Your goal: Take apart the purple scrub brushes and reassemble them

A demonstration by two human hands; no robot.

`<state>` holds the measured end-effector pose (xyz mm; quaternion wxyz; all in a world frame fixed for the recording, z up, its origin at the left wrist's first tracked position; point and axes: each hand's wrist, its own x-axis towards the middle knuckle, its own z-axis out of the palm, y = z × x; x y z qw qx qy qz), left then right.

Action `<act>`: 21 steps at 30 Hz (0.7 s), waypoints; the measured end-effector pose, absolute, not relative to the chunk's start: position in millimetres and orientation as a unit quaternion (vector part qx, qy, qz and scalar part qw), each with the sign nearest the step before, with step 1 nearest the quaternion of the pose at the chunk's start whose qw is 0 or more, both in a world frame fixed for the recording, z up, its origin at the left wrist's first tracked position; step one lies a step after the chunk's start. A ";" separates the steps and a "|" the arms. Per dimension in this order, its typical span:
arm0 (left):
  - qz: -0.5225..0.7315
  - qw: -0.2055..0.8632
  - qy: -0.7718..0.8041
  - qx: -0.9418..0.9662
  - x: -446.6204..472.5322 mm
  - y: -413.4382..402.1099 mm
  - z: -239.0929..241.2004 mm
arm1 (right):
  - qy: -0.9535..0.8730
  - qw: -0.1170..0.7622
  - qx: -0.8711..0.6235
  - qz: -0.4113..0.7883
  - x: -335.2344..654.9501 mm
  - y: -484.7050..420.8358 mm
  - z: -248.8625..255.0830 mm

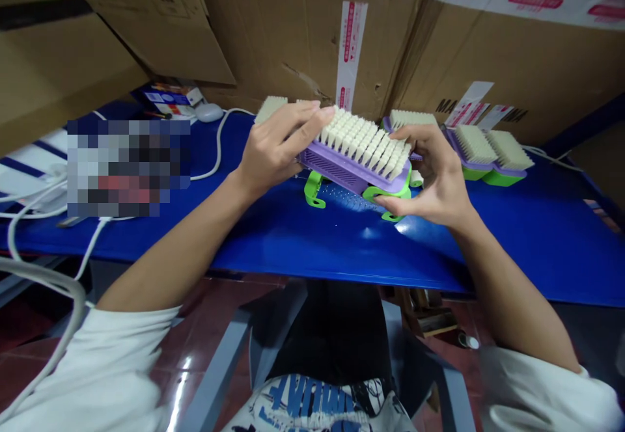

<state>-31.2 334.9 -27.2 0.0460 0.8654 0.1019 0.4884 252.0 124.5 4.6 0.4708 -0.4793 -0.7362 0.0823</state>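
Both hands hold a scrub brush (359,149) just above a blue table (303,237). It has cream bristles facing up, a purple body and a green handle (385,192) underneath. My left hand (276,149) grips the brush's left end, fingers laid over the bristles. At the right end my right hand (432,175) has its thumb under the green handle and its fingers curled round the far side.
Several more brushes of the same kind lie at the back of the table (488,152), some behind my hands (413,120). Cardboard boxes (312,35) wall off the back. White cables (217,146) and a computer mouse (209,112) lie to the left.
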 end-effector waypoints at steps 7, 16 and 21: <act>0.490 0.084 0.123 0.859 -31.5 331.6 -26.4 | -0.706 0.514 -0.457 0.167 270.9 135.8 -2.7; 0.538 0.242 0.191 0.784 -29.4 312.4 -20.8 | -0.700 0.515 -0.460 0.182 267.0 137.2 1.6; 0.533 0.128 0.114 0.828 -25.5 303.4 -29.5 | -0.615 0.554 -0.412 0.381 251.1 137.5 -1.1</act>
